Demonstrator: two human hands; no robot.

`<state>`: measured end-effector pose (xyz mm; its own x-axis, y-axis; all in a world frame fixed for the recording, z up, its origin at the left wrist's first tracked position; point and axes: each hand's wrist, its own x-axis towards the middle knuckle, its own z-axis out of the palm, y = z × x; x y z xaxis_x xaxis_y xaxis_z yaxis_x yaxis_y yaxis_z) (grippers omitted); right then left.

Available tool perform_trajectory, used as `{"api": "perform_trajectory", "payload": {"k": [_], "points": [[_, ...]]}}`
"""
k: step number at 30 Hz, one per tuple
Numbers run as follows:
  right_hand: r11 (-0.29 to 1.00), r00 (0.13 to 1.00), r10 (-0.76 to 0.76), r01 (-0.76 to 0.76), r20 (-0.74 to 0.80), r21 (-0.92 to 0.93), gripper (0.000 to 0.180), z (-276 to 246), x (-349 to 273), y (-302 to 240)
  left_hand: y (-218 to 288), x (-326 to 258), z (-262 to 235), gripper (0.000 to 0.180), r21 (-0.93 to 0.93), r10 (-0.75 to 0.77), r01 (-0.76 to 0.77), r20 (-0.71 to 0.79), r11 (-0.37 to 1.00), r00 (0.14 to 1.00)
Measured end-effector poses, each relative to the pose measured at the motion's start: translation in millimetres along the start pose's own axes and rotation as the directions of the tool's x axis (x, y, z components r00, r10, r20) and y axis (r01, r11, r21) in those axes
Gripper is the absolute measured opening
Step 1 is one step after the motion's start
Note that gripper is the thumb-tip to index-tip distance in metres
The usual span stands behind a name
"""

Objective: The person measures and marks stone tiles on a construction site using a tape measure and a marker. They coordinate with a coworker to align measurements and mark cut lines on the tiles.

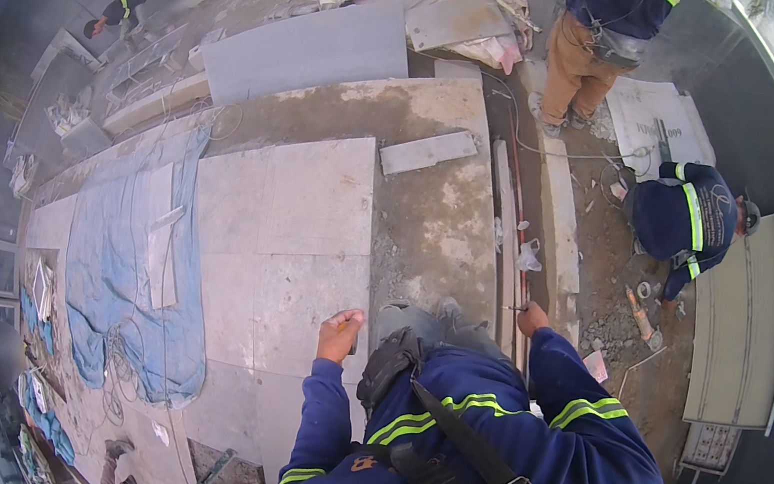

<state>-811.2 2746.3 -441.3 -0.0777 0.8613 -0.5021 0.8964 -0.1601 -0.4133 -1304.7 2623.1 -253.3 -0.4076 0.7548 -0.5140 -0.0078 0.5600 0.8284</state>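
Observation:
My left hand (340,334) is closed in a fist above the edge of the pale stone slabs. A small dark edge shows beside its palm, too little to name. My right hand (532,320) is closed in a pinch on a thin dark stick-like piece (511,308) that points left. That hand hovers over a narrow trench, where reddish pipes (514,224) run away from me along a pale strip. A crumpled clear plastic bag (530,256) lies just beyond my right hand. Between my arms a black bag (390,368) hangs on a strap across my body.
A crouching co-worker (680,213) reaches to the rubble at right, near a pale panel (743,329). Another person (596,42) stands at the far end; a third (119,15) bends at far left. A blue tarp (106,258) and a loose slab (428,152) lie on the paving.

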Motion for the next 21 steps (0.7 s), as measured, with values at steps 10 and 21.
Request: {"api": "perform_trajectory", "payload": {"k": [10, 21], "points": [[0.294, 0.262, -0.946, 0.941, -0.191, -0.166, 0.05, -300.5, 280.2, -562.1, 277.3, 300.2, 71.3, 0.059, -0.194, 0.36, -0.349, 0.024, 0.917, 0.933], [0.439, 0.265, -0.88, 0.771, 0.394, 0.462, 0.064, -311.9, 473.0, -753.6, 431.3, 444.4, 50.7, 0.045, -0.083, 0.16, -0.198, -0.337, 0.977, 0.928]]}}
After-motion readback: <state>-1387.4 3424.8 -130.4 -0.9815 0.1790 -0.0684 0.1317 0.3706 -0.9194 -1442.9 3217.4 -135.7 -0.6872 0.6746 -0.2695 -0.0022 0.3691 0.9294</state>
